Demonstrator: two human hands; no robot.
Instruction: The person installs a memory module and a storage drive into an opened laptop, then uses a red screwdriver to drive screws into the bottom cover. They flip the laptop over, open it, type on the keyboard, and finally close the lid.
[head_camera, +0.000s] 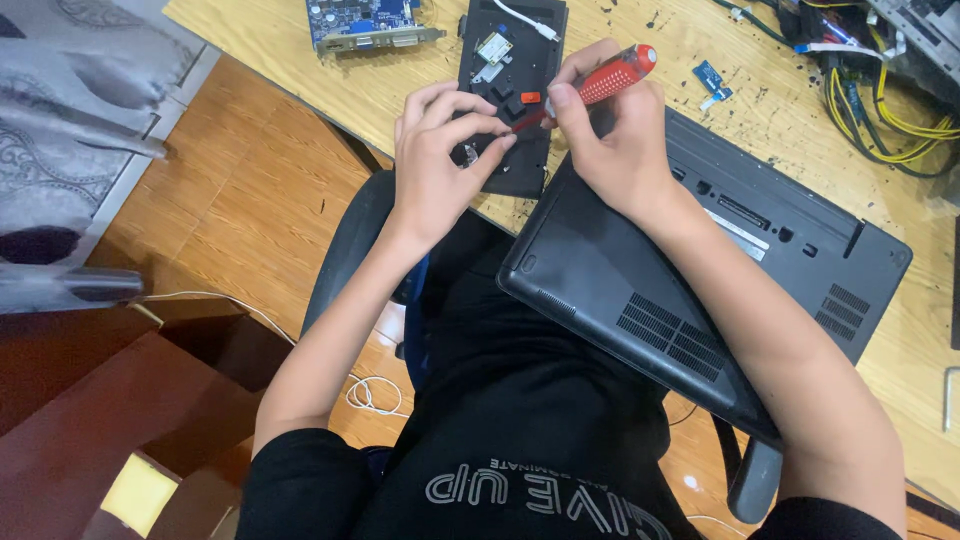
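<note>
Our right hand (610, 140) gripped a red-handled screwdriver (600, 85), tip on a black plastic cover panel (510, 60); our left hand (440, 150) pinched the panel's near edge, best held steady.

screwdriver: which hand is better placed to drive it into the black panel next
Right. The right hand already grips the red screwdriver, its tip on the black panel; the left hand only steadies that panel.

You wear a black short-sleeved shirt (520, 400) with pale block lettering across the chest. Both sleeves (300, 480) end above the elbow, leaving your forearms bare. No watch, rings or gloves visible.
</note>
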